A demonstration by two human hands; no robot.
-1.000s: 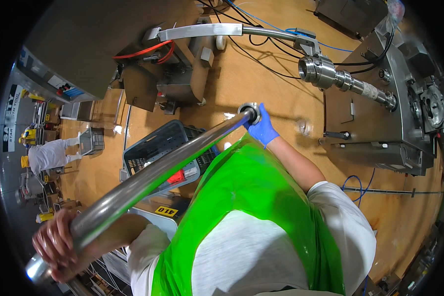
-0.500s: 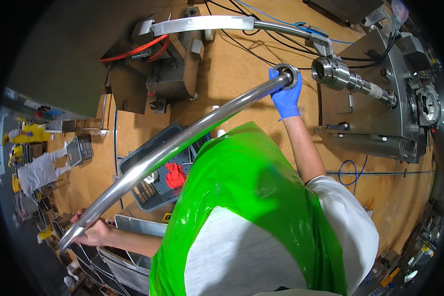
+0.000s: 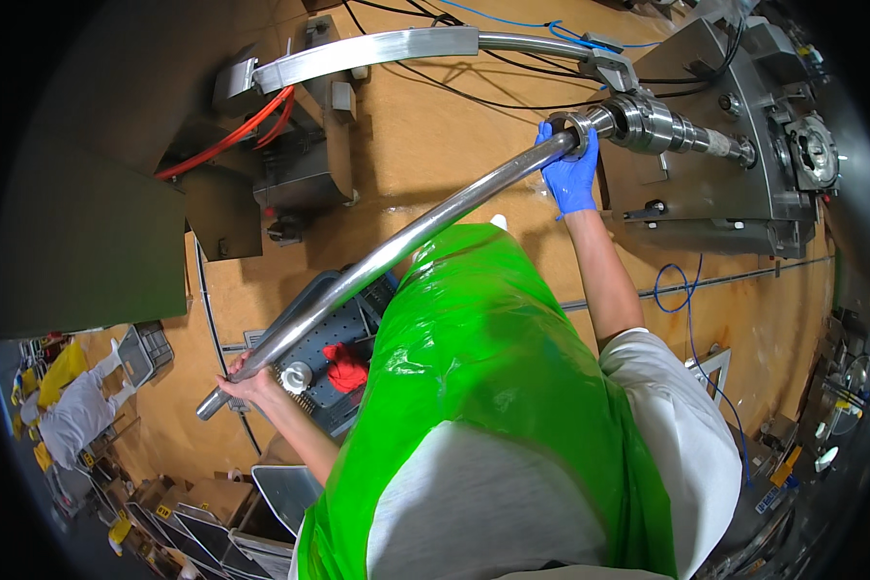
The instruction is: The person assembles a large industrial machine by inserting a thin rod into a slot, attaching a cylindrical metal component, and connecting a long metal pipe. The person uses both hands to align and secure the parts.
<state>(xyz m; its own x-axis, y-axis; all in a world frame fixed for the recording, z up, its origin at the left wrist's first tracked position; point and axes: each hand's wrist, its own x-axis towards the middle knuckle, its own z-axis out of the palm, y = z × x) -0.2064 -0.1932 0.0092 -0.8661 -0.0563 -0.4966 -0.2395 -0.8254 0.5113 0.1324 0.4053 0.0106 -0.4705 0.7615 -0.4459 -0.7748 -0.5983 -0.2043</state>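
Pipe (image 3: pixel 396 251) end has swung up to meet machine fitting (image 3: pixel 648 121); gloved right hand (image 3: pixel 570 174) wraps that end, bare left hand (image 3: pixel 251 387) grips the other.

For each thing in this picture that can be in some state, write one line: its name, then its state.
steel pipe: held off the floor at both ends, its flanged end at the machine fitting.
right hand: blue-gloved, gripping the pipe's flanged end.
left hand: bare, gripping the pipe's lower end.
machine fitting: facing the flange; whether joined, cannot tell.
grey crate: open, holding a red item.
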